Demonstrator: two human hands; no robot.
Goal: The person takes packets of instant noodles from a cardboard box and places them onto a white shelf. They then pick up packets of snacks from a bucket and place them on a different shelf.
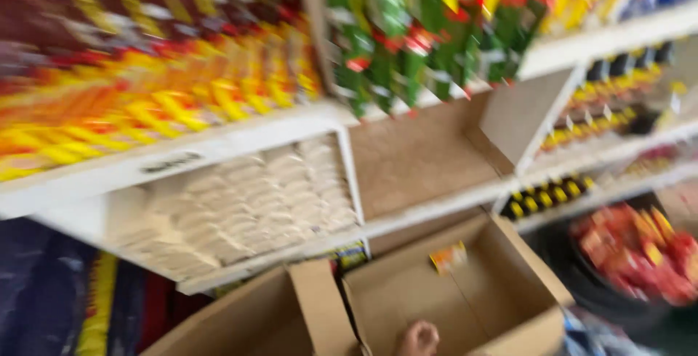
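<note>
White shelves (240, 141) packed with red, yellow and green packets rise above an open cardboard box (465, 294). Inside the box, toward its far wall, lies one small orange packet (448, 257). At its near edge a hand (418, 339) shows, perhaps clenched; blur prevents telling its side.

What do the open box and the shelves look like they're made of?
The open box looks like plain brown cardboard: matte, with folded flaps. The shelves seem to be white-painted wood or board, but the blur leaves that unsure. A hand reaches into the box.
</note>
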